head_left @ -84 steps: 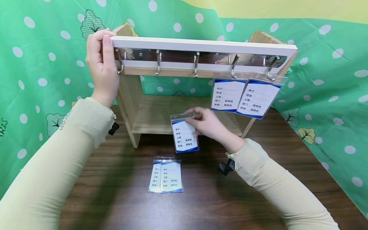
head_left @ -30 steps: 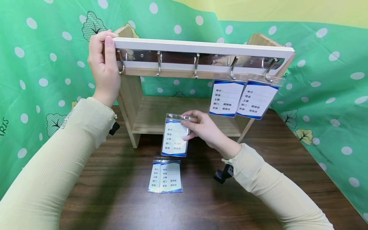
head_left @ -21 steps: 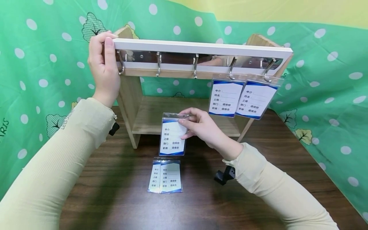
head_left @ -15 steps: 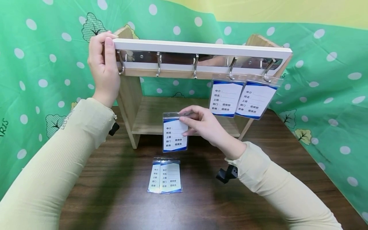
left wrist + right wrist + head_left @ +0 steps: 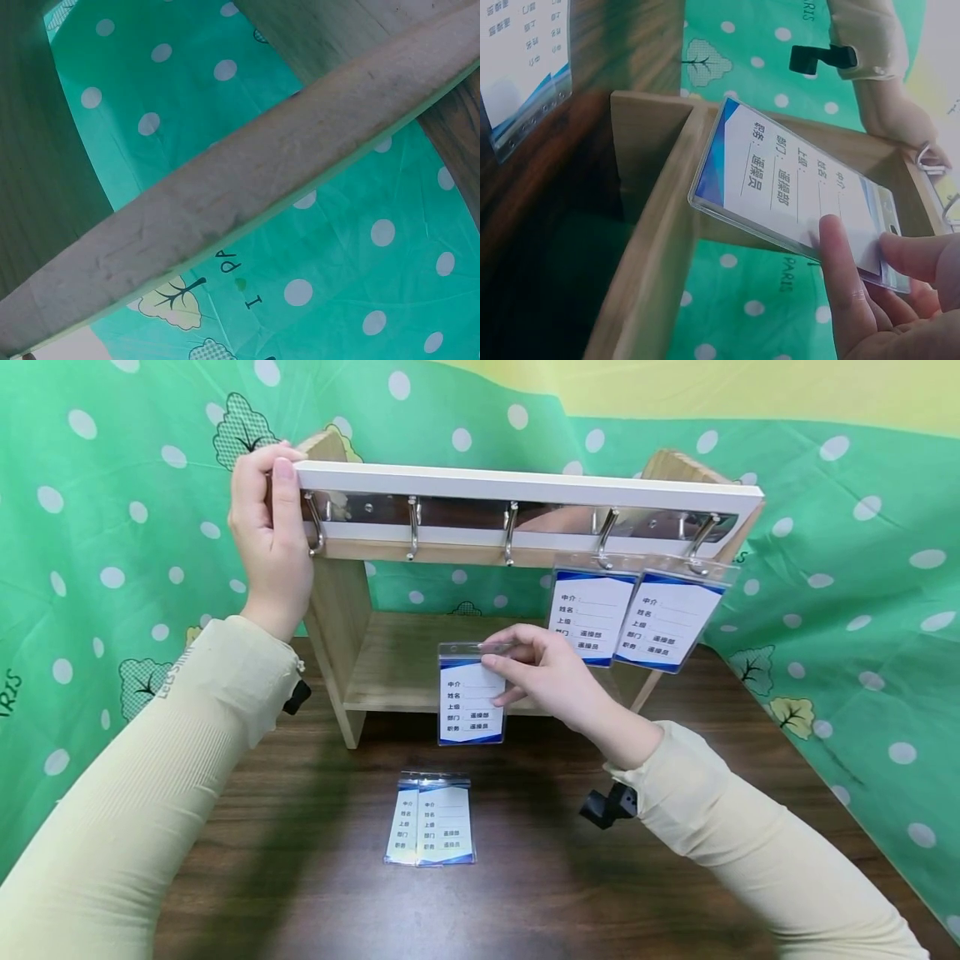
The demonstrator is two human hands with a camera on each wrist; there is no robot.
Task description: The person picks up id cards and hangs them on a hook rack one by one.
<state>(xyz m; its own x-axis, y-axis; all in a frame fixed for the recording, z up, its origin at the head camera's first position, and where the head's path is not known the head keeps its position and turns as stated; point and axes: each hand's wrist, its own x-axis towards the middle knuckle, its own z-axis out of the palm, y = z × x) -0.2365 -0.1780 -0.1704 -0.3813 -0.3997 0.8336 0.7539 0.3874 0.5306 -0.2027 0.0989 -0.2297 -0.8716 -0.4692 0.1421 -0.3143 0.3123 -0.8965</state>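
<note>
My left hand (image 5: 272, 539) grips the left end of a white hook rail (image 5: 525, 481), its thumb on the front. Between thumb and fingers, my right hand (image 5: 558, 677) pinches the upper right part of a clear-sleeved name badge (image 5: 467, 693) with blue corners. That badge is held upright below the rail, before the wooden stand. Its printed face and slotted top strip also show in the right wrist view, where the thumb (image 5: 915, 255) presses near the strip. One badge (image 5: 588, 597) hangs from the fourth hook and another badge (image 5: 671, 618) from the fifth, slightly overlapping.
Two overlapping badges (image 5: 446, 827) lie on the dark wooden table (image 5: 525, 893). The wooden stand (image 5: 420, 668) carries the rail and has a low shelf. Three hooks on the left, such as the middle hook (image 5: 511, 531), bear no badge. Green dotted cloth (image 5: 127, 610) hangs behind.
The right hand with its badge first drifts left and slightly down, then moves back up and to the right over the last half second. The left hand keeps its grip on the rail.
</note>
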